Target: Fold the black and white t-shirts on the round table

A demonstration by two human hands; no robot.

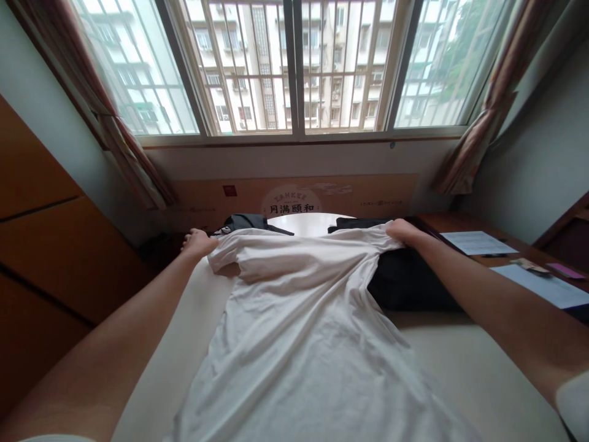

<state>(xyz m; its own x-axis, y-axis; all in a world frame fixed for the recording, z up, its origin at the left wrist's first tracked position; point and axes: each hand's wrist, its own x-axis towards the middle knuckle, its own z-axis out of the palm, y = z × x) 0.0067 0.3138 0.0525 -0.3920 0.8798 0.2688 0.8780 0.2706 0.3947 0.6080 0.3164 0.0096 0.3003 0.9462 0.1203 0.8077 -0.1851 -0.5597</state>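
Observation:
A white T-shirt (294, 319) is stretched out over a white table (442, 362), its lower part reaching the bottom edge of the view. My left hand (199, 243) is closed on the sleeve at the shirt's far left. On the far right, my right hand (401, 233) grips the other sleeve, which is bunched up. Creases run from that sleeve diagonally down across the fabric. Black folded cloth (414, 285) lies partly under the shirt and my right forearm.
Dark clothes (248, 221) lie at the table's far left, with another black garment (361, 223) at the far right. A brown desk (432, 224) on the right holds papers (478, 242). A wooden cabinet (41, 245) stands on the left, and a barred window is ahead.

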